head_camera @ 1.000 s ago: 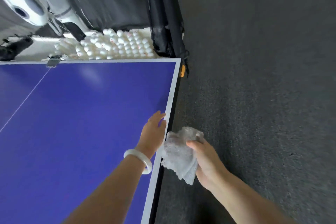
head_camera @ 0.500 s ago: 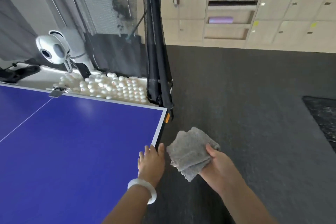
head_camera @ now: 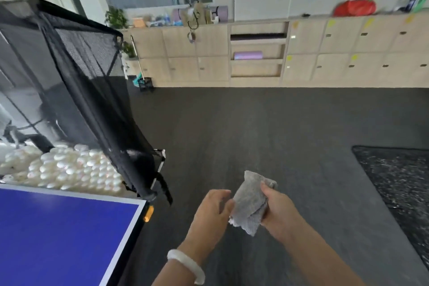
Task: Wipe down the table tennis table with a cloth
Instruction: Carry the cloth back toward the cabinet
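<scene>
- Low at the left of my feed sits the blue table tennis table with a white border [head_camera: 58, 227]; I see only one corner of it.
- Beyond the table's far edge lies a heap of white balls [head_camera: 69, 169], under a black mesh catch net [head_camera: 92, 100] that rises from that corner.
- On the table's corner edge there is a small orange clip [head_camera: 148, 213].
- Right of the table, over the dark grey carpet floor [head_camera: 255, 127], is the left hand [head_camera: 213, 211], with a white bangle [head_camera: 185, 264] at its wrist. Its fingers are loosely curved and the tips meet the cloth's left edge. I cannot tell whether they pinch it.
- Further right of the table, the folded grey cloth [head_camera: 250, 206] is up in the air, apart from the tabletop.
- Next, the right hand [head_camera: 278, 211] grips the cloth, thumb on its near face, fingers curled round behind.
- Farthest right from the table lies a dark speckled mat [head_camera: 399, 181]; light wooden lockers [head_camera: 348, 53] line the wall beyond.
</scene>
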### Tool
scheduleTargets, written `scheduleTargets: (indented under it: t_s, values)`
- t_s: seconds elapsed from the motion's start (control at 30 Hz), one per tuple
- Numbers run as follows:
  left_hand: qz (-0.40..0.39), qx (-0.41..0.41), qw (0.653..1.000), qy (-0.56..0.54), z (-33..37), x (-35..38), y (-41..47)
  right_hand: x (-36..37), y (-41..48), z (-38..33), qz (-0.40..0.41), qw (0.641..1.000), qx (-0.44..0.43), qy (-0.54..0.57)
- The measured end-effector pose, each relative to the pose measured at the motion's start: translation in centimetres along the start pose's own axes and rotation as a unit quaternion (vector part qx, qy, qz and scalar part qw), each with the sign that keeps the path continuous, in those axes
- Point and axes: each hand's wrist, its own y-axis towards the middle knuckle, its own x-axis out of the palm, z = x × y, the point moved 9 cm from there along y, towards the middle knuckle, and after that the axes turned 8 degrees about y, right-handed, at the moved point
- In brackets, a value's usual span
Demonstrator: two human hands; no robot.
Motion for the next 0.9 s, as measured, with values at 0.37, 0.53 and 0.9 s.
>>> scheduleTargets:
  t_s: [0.37,0.53,0.9]
  values:
    - [0.008,-0.064,0.981,-0.184,9.3,4.5,12.0,0.6,6.3,-14.1,-0.126,0.986,-0.087,-0.073]
    - [0.045,-0.048,0.983,-0.172,11.5,5.0,19.7,2.5,11.2,-19.8,-0.104,0.963,-0.160,-0.190]
    - [0.106,-0.065,0.970,-0.208,12.2,0.6,46.7,9.5,28.8,-40.5,0.044,0.837,-0.312,-0.448]
